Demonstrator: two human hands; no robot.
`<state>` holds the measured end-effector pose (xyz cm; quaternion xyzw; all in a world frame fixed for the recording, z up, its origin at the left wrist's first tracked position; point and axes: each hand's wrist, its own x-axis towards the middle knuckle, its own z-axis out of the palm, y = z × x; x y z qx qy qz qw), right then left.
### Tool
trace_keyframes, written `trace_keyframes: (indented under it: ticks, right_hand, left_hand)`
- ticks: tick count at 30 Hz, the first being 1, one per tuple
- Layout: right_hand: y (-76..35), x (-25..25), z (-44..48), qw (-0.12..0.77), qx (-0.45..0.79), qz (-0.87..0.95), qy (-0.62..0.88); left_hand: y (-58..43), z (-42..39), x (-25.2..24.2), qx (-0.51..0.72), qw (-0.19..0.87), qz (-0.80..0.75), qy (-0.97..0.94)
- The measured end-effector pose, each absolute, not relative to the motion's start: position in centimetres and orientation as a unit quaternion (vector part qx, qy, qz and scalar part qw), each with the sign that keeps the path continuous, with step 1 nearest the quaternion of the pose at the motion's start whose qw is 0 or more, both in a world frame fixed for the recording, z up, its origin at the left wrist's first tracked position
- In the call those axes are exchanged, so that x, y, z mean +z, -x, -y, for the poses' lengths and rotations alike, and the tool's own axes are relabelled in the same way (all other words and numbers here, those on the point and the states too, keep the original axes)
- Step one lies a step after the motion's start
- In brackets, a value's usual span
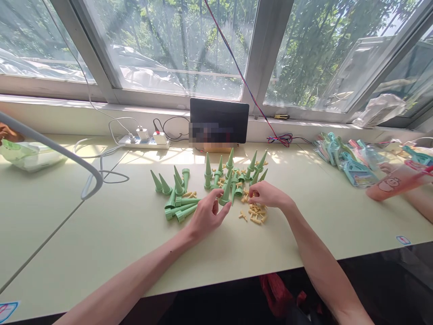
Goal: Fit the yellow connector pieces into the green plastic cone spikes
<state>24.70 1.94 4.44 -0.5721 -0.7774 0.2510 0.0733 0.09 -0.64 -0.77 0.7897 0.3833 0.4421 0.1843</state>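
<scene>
Several green plastic cone spikes (233, 174) stand and lie on the pale table (101, 234), mixed with small yellow plastic pieces (256, 214). My left hand (206, 216) pinches the base of one green cone (225, 192) that stands tilted at the front of the pile. My right hand (267, 195) is closed in a pinch right over the yellow pieces; what it holds is too small to make out. Another group of green cones (176, 198) lies to the left of my left hand.
A dark tablet (219, 121) leans at the back by the window sill. A power strip (144, 142) with cables sits at back left. Packaged teal items (345, 158) are piled at right, where another person's hand (389, 169) rests by a pink bottle (395, 183).
</scene>
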Motion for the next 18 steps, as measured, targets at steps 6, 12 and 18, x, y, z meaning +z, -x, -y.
trace_keyframes:
  ticks: [6, 12, 18]
  right_hand:
    - [-24.7, 4.4, -2.0, 0.087, 0.249, 0.782, 0.565]
    - [-24.9, 3.9, -2.0, 0.219, 0.221, 0.807, 0.502]
    - [-22.2, 3.0, -1.3, 0.385, 0.218, 0.774, 0.454]
  left_hand:
    - [0.1, 0.8, -0.7, 0.433, 0.192, -0.394, -0.788]
    - [0.0, 1.0, 0.0, 0.424, 0.229, -0.415, -0.772]
    - [0.1, 0.9, 0.6, 0.417, 0.331, -0.432, -0.728]
